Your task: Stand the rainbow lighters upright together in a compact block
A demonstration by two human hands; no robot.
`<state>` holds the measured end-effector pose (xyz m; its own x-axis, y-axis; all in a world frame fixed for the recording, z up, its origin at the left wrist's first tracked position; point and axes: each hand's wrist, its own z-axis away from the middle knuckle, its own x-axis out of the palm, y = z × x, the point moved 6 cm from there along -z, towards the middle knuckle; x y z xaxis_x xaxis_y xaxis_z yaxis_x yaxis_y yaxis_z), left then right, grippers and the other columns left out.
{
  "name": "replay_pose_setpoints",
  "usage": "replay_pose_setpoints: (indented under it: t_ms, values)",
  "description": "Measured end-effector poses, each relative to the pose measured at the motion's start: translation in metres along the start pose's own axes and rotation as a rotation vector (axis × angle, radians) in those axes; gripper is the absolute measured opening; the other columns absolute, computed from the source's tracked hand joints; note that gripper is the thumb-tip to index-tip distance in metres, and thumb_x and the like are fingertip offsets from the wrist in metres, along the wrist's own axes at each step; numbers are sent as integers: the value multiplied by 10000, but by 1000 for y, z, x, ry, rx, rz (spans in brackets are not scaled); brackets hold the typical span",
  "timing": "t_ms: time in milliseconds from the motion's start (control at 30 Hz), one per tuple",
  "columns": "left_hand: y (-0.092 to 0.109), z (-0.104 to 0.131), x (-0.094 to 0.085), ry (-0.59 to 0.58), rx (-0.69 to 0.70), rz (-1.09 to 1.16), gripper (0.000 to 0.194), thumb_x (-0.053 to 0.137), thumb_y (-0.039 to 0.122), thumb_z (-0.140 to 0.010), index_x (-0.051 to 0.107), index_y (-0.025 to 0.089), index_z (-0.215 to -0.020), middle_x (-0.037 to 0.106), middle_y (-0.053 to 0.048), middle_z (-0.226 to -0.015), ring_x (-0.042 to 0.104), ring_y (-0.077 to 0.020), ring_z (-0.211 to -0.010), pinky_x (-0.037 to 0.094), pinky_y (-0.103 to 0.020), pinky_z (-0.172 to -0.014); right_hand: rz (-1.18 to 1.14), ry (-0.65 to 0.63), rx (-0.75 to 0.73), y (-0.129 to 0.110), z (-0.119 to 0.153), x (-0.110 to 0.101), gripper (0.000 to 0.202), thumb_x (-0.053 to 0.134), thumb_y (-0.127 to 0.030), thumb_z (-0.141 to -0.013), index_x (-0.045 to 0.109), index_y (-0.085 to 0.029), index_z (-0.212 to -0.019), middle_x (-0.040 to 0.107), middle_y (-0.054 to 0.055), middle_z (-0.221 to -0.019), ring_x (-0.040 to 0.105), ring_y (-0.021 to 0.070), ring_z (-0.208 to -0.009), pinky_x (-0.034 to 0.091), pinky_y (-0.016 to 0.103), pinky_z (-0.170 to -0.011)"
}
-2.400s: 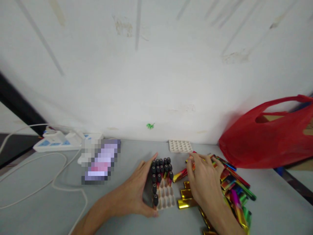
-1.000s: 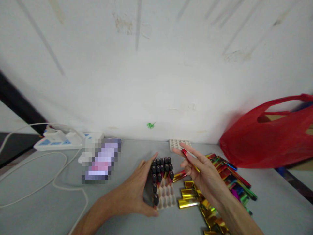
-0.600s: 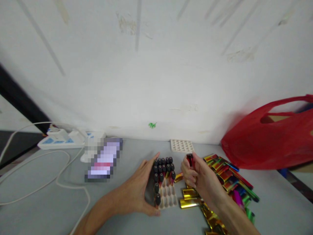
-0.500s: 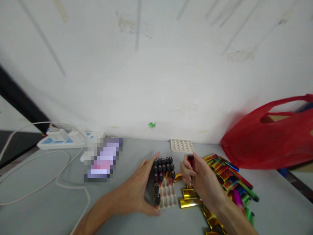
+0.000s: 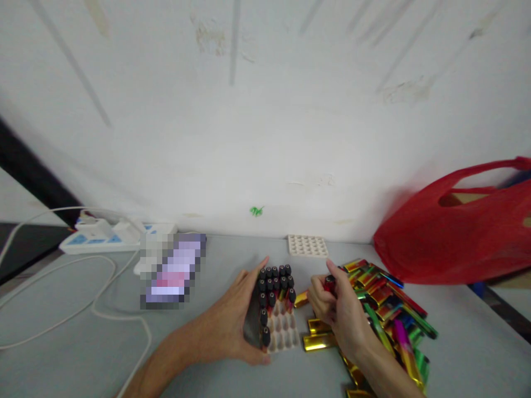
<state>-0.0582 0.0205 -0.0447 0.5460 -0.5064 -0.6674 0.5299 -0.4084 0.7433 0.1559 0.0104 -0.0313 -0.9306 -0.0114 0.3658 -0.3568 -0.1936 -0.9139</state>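
A pale moulded tray (image 5: 283, 334) with rows of round slots sits on the table, partly filled with upright, black-topped lighters (image 5: 272, 284). Its far rows and left column hold lighters, while bare slots show at the near right. My left hand (image 5: 226, 320) braces the tray's left side, thumb at the near corner and fingers at the far one. To the right of the tray, my right hand (image 5: 342, 309) is closed around a red lighter (image 5: 329, 283), its top showing between thumb and curled fingers. Beneath and beyond that hand lies a loose pile of shiny metallic lighters (image 5: 379, 293).
A second slotted tray (image 5: 307, 246) lies against the wall. At the right stands a red plastic bag (image 5: 448, 237). On the left are a phone (image 5: 176, 271) with a blurred screen, a white power strip (image 5: 120, 237) and a looping white cable (image 5: 103, 309).
My right hand has turned and dropped slightly, so the red lighter shows less between its fingers. My left hand stays on the tray, and the lighters in the tray look the same.
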Motion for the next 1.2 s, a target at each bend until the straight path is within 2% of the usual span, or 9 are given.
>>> replay_pose_setpoints:
  t_ms: [267, 500, 700, 833, 967, 1200]
  values:
    - [1, 1, 0, 10, -6, 43, 1713, 1098, 378, -648, -177, 367, -1793, 71, -155, -1900, 122, -478, -1739, 144, -648, -1415, -20, 65, 17, 5, 0, -3, 615, 617, -673, -863, 283, -300, -505, 149, -106, -471, 81, 105, -467, 97, 307, -451]
    - [0, 1, 0, 47, 35, 110, 1738, 1111, 350, -627, -182, 380, -1789, 13, -137, -1908, 113, -470, -1741, 116, -636, -1419, -73, 105, 1, 5, 2, -4, 515, 595, -567, -841, 307, -300, -508, 159, -102, -469, 87, 110, -472, 96, 298, -449]
    - [-4, 0, 0, 51, 30, 129, 1767, 1125, 337, -597, -181, 381, -1787, 29, -127, -1907, 136, -450, -1741, 121, -614, -1423, -108, 56, -6, 7, 2, -1, 535, 647, -608, -856, 359, -292, -535, 173, -111, -482, 82, 108, -479, 111, 284, -444]
    - [-3, 1, 0, 49, 33, 131, 1744, 1117, 398, -619, -175, 367, -1791, -5, -137, -1908, 106, -453, -1746, 110, -638, -1419, -143, 60, -14, 6, 1, -1, 603, 699, -642, -871, 344, -289, -536, 164, -117, -484, 75, 105, -483, 132, 284, -443]
    - [0, 1, -1, 52, 43, 133, 1718, 1097, 480, -646, -180, 370, -1791, 23, -146, -1905, 126, -473, -1738, 120, -660, -1412, -165, -5, 3, 5, 1, 2, 651, 720, -703, -872, 352, -278, -544, 176, -119, -486, 84, 98, -481, 126, 280, -452]
    - [0, 0, -1, 52, 35, 125, 1723, 1102, 423, -641, -183, 377, -1790, 23, -132, -1908, 122, -469, -1740, 127, -636, -1419, -175, -82, 43, 6, 3, 10, 628, 718, -709, -867, 384, -273, -562, 191, -123, -494, 85, 93, -474, 103, 280, -448]
